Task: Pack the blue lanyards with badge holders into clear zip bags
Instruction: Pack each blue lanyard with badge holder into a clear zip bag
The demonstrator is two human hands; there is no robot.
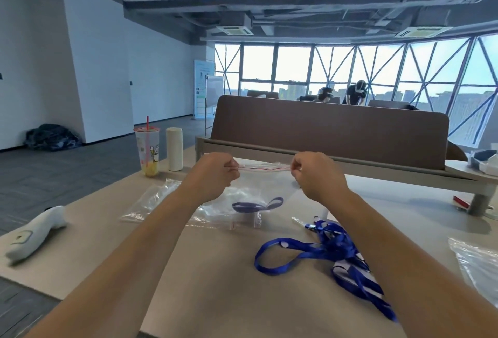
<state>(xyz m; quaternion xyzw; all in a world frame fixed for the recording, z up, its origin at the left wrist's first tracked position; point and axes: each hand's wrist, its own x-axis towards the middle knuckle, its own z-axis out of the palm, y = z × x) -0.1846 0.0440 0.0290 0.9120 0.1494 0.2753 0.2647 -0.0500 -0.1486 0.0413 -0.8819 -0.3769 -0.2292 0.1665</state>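
I hold a clear zip bag (265, 185) up above the table by its red-lined top edge. My left hand (215, 173) pinches the left end of the zip strip and my right hand (316, 176) pinches the right end. A blue lanyard (256, 205) with its badge holder lies folded in the bottom of this bag. On the table in front of my right arm sits a heap of loose blue lanyards (331, 251) with badge holders. Flat clear zip bags (151, 203) lie under and to the left of the held bag.
A drink cup with a red straw (147, 151) and a white bottle (174, 148) stand at the table's far left. A white handheld device (32, 232) lies at the left edge. Another clear bag (479, 259) lies at the right edge. A brown divider (328, 135) runs behind.
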